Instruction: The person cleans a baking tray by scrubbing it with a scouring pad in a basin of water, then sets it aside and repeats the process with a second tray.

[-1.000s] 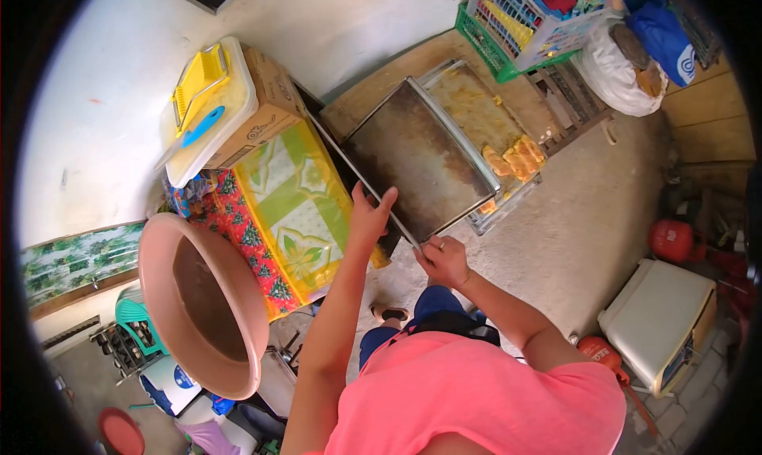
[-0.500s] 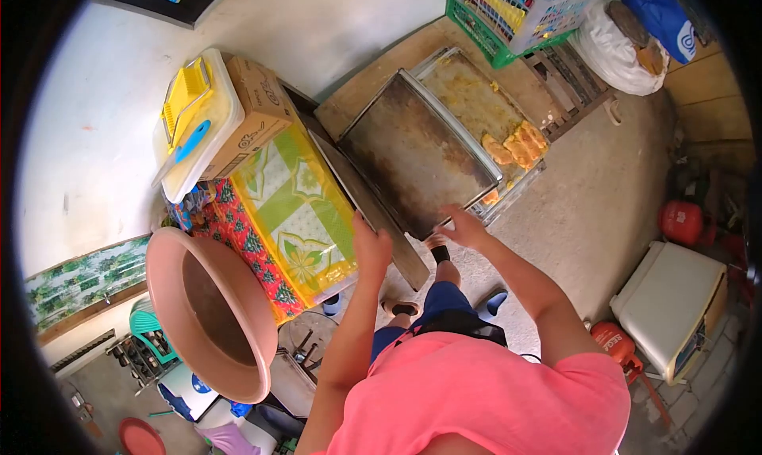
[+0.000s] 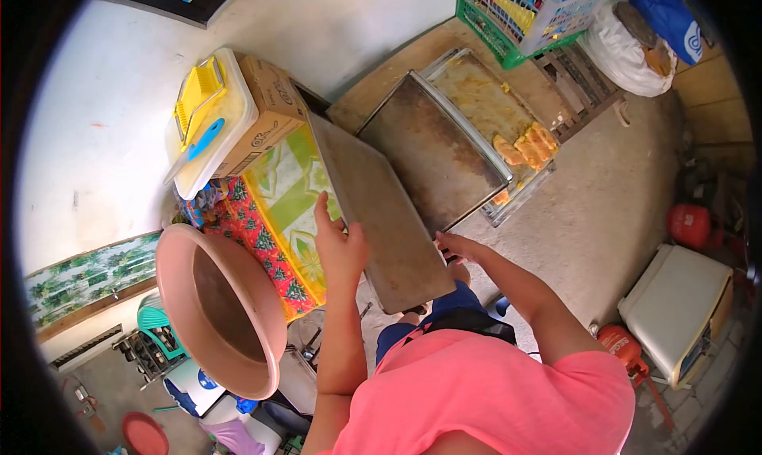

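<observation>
A flat metal baking tray (image 3: 389,221) slants down in front of me, its broad face towards me. My right hand (image 3: 460,250) is closed on its lower right edge; part of the fingers is hidden. Beside the tray's left edge, my left hand (image 3: 341,249) is open, fingers and thumb apart, above the flowered table cover (image 3: 282,181). Beyond the slanted tray lies a dark, stained tray (image 3: 432,149). It overlaps a greasy tray (image 3: 480,94) that carries several pieces of golden bread (image 3: 528,147) at its near end.
A large pink basin (image 3: 274,336) stands at left. On the covered table are a cardboard box (image 3: 274,114) and a pale lid with a yellow grater (image 3: 198,98). Crates (image 3: 540,19) and a white sack (image 3: 627,50) sit at back right. Red gas cylinders (image 3: 619,340) flank a white cabinet (image 3: 675,312).
The slanted tray has turned from nearly edge-on to showing its broad face. My right hand has moved down and closed on its edge. My left hand has shifted slightly left, fingers apart.
</observation>
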Action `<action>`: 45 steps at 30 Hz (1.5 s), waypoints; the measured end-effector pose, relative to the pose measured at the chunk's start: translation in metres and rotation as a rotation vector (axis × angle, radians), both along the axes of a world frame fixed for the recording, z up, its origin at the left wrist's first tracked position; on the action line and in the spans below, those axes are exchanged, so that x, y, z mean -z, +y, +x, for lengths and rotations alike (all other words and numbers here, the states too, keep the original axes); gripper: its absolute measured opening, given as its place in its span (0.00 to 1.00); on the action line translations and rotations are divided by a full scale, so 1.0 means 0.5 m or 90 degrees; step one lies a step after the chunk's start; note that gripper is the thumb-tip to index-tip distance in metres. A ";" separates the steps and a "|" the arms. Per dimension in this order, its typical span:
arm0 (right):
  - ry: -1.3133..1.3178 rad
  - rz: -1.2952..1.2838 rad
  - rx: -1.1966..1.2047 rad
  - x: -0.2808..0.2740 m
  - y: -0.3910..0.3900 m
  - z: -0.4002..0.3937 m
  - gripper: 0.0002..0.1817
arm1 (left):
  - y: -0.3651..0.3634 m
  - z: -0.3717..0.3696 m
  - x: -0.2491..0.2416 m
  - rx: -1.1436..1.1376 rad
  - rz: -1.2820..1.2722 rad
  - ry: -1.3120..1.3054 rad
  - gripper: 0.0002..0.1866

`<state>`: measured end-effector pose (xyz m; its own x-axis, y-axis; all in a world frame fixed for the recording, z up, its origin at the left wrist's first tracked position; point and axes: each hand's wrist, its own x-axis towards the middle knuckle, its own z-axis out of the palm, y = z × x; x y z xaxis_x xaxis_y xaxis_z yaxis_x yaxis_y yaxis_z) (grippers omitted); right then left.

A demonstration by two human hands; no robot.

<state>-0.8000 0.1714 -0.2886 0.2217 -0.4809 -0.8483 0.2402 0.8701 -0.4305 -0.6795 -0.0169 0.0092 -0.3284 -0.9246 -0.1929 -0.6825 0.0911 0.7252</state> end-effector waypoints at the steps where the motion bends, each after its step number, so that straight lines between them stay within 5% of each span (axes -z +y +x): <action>1: -0.028 -0.021 0.005 0.005 0.001 -0.001 0.40 | -0.003 0.002 -0.014 -0.017 0.036 0.053 0.38; 5: -0.195 -0.048 0.389 -0.070 -0.031 -0.014 0.34 | -0.031 0.024 -0.011 -0.060 0.128 0.268 0.38; 8: -0.002 -0.104 0.515 -0.009 -0.033 -0.046 0.27 | -0.066 0.069 0.034 -0.071 0.231 0.396 0.36; 12: 0.195 -0.084 0.608 -0.087 -0.032 -0.096 0.22 | -0.094 0.109 0.098 -0.099 0.397 0.479 0.29; 26: 0.429 -0.154 0.545 -0.091 -0.012 -0.241 0.24 | -0.110 0.070 0.202 -0.070 0.553 0.367 0.23; 29: 0.347 -0.090 0.515 -0.091 -0.026 -0.265 0.24 | -0.139 0.090 0.212 -0.070 0.681 0.615 0.26; 32: 0.342 -0.118 0.538 -0.042 -0.057 -0.239 0.24 | -0.108 0.020 0.096 -0.032 0.660 0.837 0.30; 35: 0.406 -0.099 0.584 -0.135 -0.132 -0.176 0.25 | -0.079 -0.032 0.049 0.037 0.573 0.981 0.30; 38: 0.322 -0.140 0.661 -0.108 -0.209 -0.118 0.26 | -0.071 -0.037 0.086 0.159 0.113 0.400 0.28; 42: 0.267 -0.158 0.736 -0.137 -0.321 -0.060 0.27 | -0.050 -0.127 0.041 -0.043 -0.025 0.439 0.22; 45: 0.177 -0.171 0.574 -0.230 -0.359 -0.062 0.25 | -0.153 -0.183 -0.005 -0.046 -0.216 0.387 0.16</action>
